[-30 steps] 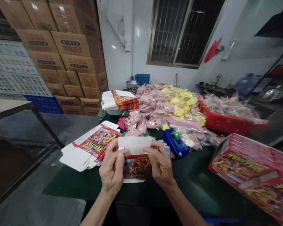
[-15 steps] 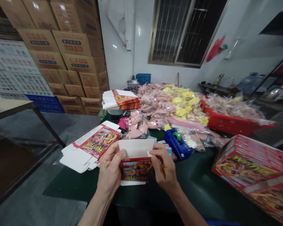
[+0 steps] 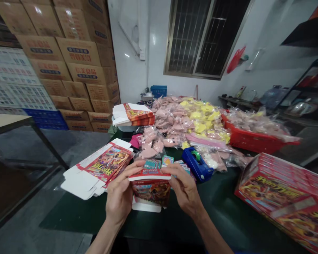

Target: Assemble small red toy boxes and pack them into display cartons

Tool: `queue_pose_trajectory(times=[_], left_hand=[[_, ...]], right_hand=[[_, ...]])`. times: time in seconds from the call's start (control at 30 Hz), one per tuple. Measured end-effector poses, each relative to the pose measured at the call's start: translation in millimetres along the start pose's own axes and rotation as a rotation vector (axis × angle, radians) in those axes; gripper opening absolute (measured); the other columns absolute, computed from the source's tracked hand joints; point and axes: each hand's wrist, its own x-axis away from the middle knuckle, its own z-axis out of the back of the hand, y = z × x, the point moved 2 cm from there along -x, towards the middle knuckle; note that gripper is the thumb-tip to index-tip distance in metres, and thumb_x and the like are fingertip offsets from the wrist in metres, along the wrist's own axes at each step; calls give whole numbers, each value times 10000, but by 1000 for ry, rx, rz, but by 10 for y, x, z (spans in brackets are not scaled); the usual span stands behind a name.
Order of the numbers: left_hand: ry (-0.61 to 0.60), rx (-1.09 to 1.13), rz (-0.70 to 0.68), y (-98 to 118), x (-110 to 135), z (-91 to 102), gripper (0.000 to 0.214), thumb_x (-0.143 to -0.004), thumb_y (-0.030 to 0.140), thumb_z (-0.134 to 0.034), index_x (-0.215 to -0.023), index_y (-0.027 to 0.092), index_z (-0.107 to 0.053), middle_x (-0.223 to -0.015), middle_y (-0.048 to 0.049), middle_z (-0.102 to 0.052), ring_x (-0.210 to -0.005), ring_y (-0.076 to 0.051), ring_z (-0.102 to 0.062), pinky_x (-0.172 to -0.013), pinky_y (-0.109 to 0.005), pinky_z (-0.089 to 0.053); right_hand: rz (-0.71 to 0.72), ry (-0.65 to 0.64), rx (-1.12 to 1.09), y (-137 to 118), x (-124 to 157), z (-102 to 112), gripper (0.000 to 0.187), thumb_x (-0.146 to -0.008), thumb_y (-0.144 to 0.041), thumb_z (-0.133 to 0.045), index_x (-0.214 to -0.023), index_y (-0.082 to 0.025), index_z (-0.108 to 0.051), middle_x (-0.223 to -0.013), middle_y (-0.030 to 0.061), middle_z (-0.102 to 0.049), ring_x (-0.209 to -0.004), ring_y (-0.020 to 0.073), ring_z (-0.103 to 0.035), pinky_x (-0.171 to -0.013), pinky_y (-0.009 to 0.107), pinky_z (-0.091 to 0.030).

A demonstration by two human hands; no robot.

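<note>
Both my hands grip a small red printed carton (image 3: 151, 188) above the near edge of the dark green table (image 3: 222, 208). My left hand (image 3: 120, 197) clasps its left side, thumb up on the top edge. My right hand (image 3: 184, 188) pinches the right side, fingers pressing the top flap down flat. A white bottom flap hangs below the carton. Just left lies a fanned stack of flat unfolded cartons (image 3: 100, 165). Small teal card packs (image 3: 159, 163) lie just behind the carton.
A blue tape dispenser (image 3: 197, 164) sits right of the hands. Bagged pink and yellow toys (image 3: 190, 121) heap behind it, a red basket (image 3: 251, 139) and finished red boxes (image 3: 283, 194) at right. Another flat carton stack (image 3: 133, 114) and stacked cardboard boxes (image 3: 76, 67) stand behind.
The carton's white top flap, standing upright before, is now folded down over the top. My hands and the carton shifted slightly lower.
</note>
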Motion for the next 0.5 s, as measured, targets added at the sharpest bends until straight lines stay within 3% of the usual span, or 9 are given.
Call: queue_pose_trajectory(times=[0.07,0.17,0.23,0.33,0.5], left_hand=[[-52,-25,-5,16,19,35,294,-830,368,-504,-871,163,-710,-1094,-112,-661,-1087,-282,-564,-847,-348,-477],[-94,-251,14,32,21,89,153,-835,288,-560,-827,198,-684,-1059,-61,-670,-1014,-216,-598,-863,-300,-454],[-155,-407,32,55,-2,110,116,-826,248,-588,-901,211,-669,-1058,-48,-663,-1004,-194,-597,-873,-283,-445],[-235,-560,27,142,-64,118,186,-843,262,-566,-1009,221,-640,-1024,-41,-660,-942,-170,-611,-811,-253,-465],[-318,-730,-111,280,-107,73,161,-864,224,-527,-970,221,-649,-931,-17,-657,-862,-136,-618,-753,-221,-457]], right_hand=[[-33,-19,-55,-8,37,4,256,-904,-196,-443,-1102,-240,-599,-1045,70,-541,-984,170,-544,-791,284,-467],[-74,-77,-140,-13,47,17,243,-891,-259,-478,-1100,-239,-600,-1088,79,-540,-986,181,-550,-706,253,-488],[-99,-51,-149,-17,14,26,217,-868,-299,-525,-1051,-227,-617,-1041,74,-565,-952,179,-564,-661,235,-490],[-131,13,-58,-41,-65,19,160,-858,-299,-550,-949,-200,-636,-920,57,-600,-866,160,-584,-633,220,-482],[-59,-7,145,-88,-134,-19,155,-885,-253,-505,-960,-182,-622,-882,40,-633,-818,144,-585,-708,247,-460]])
